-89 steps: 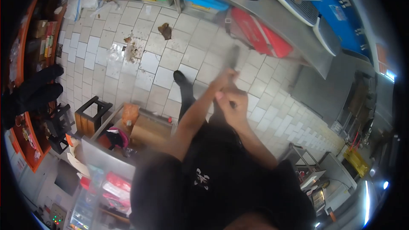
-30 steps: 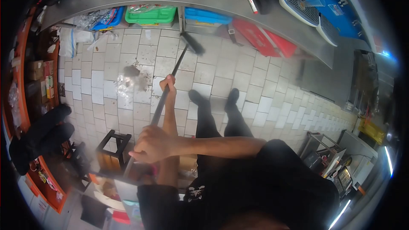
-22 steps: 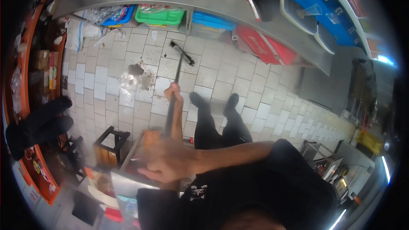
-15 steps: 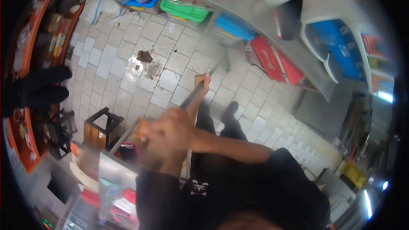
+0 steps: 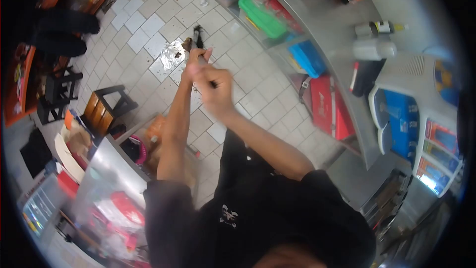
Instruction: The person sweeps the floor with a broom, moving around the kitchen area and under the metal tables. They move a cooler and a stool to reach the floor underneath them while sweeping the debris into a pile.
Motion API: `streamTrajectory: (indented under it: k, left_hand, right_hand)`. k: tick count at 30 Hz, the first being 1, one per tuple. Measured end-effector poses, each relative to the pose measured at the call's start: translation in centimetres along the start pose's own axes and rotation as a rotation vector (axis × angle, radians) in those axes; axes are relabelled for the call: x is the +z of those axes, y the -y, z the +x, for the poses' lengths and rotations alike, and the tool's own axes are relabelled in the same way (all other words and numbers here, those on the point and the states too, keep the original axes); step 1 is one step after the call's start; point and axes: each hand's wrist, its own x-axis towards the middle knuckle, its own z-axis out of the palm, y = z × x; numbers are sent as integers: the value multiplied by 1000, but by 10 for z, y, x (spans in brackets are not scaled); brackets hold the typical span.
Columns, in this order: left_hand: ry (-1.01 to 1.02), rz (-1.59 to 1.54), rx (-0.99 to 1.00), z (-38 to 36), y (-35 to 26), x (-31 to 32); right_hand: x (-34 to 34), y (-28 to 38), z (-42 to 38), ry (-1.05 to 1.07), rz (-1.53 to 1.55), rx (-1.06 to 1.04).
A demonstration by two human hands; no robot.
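Both hands are wrapped round the handle of a broom that points down and away from me. My right hand [image 5: 215, 87] closes on the upper end, nearest the camera. Just beyond it my left hand [image 5: 200, 57] grips the handle lower down, with my left forearm stretched straight out. The dark bristles of the broom [image 5: 198, 34] touch the tiled floor, close beside a brown clump of debris [image 5: 187, 44]. My hands hide most of the handle. Around a shiny wet-looking patch [image 5: 171, 59], dark crumbs lie scattered on the tiles.
A metal counter [image 5: 317, 34] runs along the right, with a green-lidded box [image 5: 263, 12], a blue-lidded box [image 5: 306, 58] and a red bag [image 5: 329, 106] beneath. Stools [image 5: 106, 106] stand at left. Another person's dark legs [image 5: 64, 32] show at upper left.
The broom head has swung left across the floor to the debris. My hands have moved up in view and closer together, and the camera view has shifted.
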Motion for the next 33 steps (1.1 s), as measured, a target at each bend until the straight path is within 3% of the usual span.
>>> streamTrajectory:
  k: [1, 2, 3, 5, 7, 11, 14, 15, 16, 17, 19, 21, 23, 26, 28, 30, 31, 32, 33]
  left_hand:
    - [-257, 12, 117, 11, -3, 10]
    - [201, 107, -86, 27, -12, 1]
    - [654, 185, -300, 42, -24, -10]
    - [753, 161, -294, 49, -66, -14]
    - [545, 19, -180, 38, -119, -22]
    - [59, -148, -164, -10, -210, -37]
    - [-81, -44, -216, -48, -245, -44]
    - [-125, 3, -255, -61, -248, -43]
    - [-102, 72, -370, -70, -251, -47]
    - [-140, 91, -388, -80, -249, -49]
    - [-68, 122, -685, -105, -228, -52]
    - [-168, 55, -784, -140, -189, -48]
    - [-265, 222, -862, -183, -148, -41]
    - [-439, 306, -918, -224, -87, -23]
    - [-262, 446, -969, -200, -49, -26]
    - [-343, 349, -890, -133, -27, -34]
    - [-296, 277, -922, -98, -16, -44]
    - [-22, 357, -1006, -70, 1, -53]
    - [-56, 354, -927, -40, 16, -60]
  right_hand:
    - [-6, 3, 2, -91, 16, -39]
    - [-22, 14, 0, -112, -78, 5]
    - [-40, 11, -3, -75, -69, -107]
    - [-64, 44, -13, 86, -20, -228]
    - [-71, 85, -29, 206, 10, -344]
    - [-73, 149, -46, 371, 27, -450]
    - [-56, 147, -32, 583, 350, -614]
    - [-46, 143, -20, 618, 374, -598]
    - [-34, 139, -9, 773, 385, -340]
    - [-25, 134, 2, 923, 382, -77]
    - [-25, 92, 17, 995, 424, 232]
    - [-37, 10, 20, 889, 111, 486]
    - [-19, -52, 19, 886, -68, 604]
    - [-9, -118, 35, 1049, -169, 662]
    - [5, -134, 71, 1010, -136, 612]
    - [13, -126, 114, 973, -32, 537]
    - [21, -118, 139, 999, 44, 514]
    - [26, -115, 160, 985, 58, 449]
    - [31, -112, 179, 972, 76, 386]
